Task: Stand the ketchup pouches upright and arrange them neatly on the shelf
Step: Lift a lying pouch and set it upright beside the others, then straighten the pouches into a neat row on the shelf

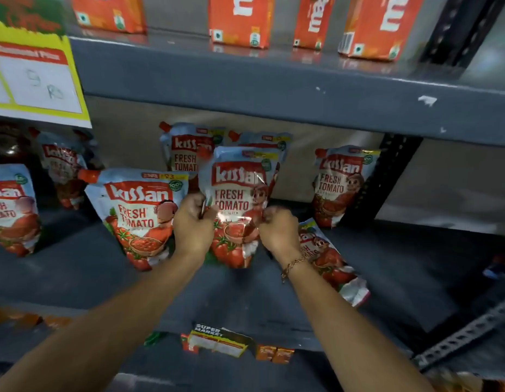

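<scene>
Both hands hold one ketchup pouch [235, 190] upright at the middle of the grey shelf [110, 278]. My left hand [193, 224] grips its left edge and my right hand [278, 229] grips its right edge. A tilted pouch [138, 213] leans just left of my left hand. Two pouches [186, 149] stand behind the held one. Another pouch [340, 183] stands at the right against a post. One pouch [334, 264] lies flat on the shelf under my right wrist. More pouches [11, 207] stand at the far left.
An upper shelf [274, 89] overhangs the pouches and carries several orange cartons [240, 21]. A yellow price card [36, 72] hangs at the top left. A black slotted post [384, 176] stands at the right. A price tag [217, 339] is on the shelf's front edge.
</scene>
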A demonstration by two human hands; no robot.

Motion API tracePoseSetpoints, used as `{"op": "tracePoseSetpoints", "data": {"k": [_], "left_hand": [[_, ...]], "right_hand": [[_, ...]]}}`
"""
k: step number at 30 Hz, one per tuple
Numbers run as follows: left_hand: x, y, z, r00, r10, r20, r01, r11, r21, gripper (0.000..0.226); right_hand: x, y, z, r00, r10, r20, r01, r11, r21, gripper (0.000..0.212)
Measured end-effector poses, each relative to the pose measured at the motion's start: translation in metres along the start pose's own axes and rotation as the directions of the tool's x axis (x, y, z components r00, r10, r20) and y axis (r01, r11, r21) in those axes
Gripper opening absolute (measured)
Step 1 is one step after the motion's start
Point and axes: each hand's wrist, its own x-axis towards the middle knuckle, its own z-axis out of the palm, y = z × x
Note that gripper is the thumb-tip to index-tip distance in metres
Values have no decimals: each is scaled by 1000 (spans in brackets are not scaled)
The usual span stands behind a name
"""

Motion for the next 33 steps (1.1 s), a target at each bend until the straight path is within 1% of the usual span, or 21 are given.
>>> {"op": "tracePoseSetpoints", "data": {"k": [1,3,5,6,7,8,9,10,11,12,14,16,18,19,21,23,25,26,28,30,33], "left_hand": [[-5,-6,0,1000,0,-31,2,999,52,19],[-22,-18,2,993,-10,-117,26,990,137,16],[-35,-22,12,972,-71,-223,90,993,73,15],[-40,-22,20,944,-178,-279,189,982,15,19],[-43,-21,29,890,-322,-324,324,945,-50,23],[-48,-19,37,815,-489,-312,479,870,-112,28],[-55,-17,47,746,-626,-226,609,779,-148,32],[-63,-16,58,704,-703,-101,688,710,-147,37],[-69,-14,69,686,-727,16,722,679,-133,42],[-74,-10,79,676,-732,86,736,667,-115,45],[-82,-3,96,642,-750,157,766,636,-96,44],[-87,2,110,555,-785,275,823,566,-45,45],[-93,4,120,479,-795,372,856,517,4,49],[-95,2,124,475,-792,383,854,521,20,49],[-95,-2,129,521,-769,371,821,570,29,45],[-89,-4,131,630,-695,345,745,667,-17,36],[-84,3,131,748,-582,319,636,766,-94,26],[-82,8,130,804,-507,309,561,820,-113,20],[-79,16,126,898,-327,294,376,918,-125,24],[-81,15,120,941,-180,287,218,970,-104,26],[-86,0,117,958,-137,253,143,990,-5,36]], "right_hand": [[-3,4,4,999,-15,30,15,999,-29,11],[-8,12,10,993,-20,119,26,998,-50,19],[-7,17,6,977,-41,210,50,998,-37,21],[-5,19,0,963,-55,264,73,996,-57,21],[-2,22,-7,949,-58,310,96,990,-107,20],[3,25,-14,943,-48,328,111,979,-174,22],[7,31,-24,950,-17,310,100,963,-251,24],[11,39,-34,962,36,270,57,943,-328,27],[15,48,-46,969,110,222,-11,914,-405,30],[16,58,-57,962,201,185,-89,872,-482,34],[16,75,-76,905,364,220,-181,799,-573,42],[14,84,-82,868,414,273,-214,808,-549,45],[8,87,-84,883,406,234,-263,843,-470,42],[5,88,-84,896,396,199,-288,861,-419,40],[0,90,-88,916,382,127,-335,898,-284,35],[-5,94,-94,946,318,57,-311,945,-103,26],[-12,98,-99,981,177,-82,-172,983,61,25],[-15,98,-99,981,100,-168,-81,989,120,30],[-19,99,-98,955,9,-296,56,976,210,44],[-21,104,-95,948,4,-319,87,959,269,50],[-23,118,-87,969,116,-220,-29,931,364,41]]}}
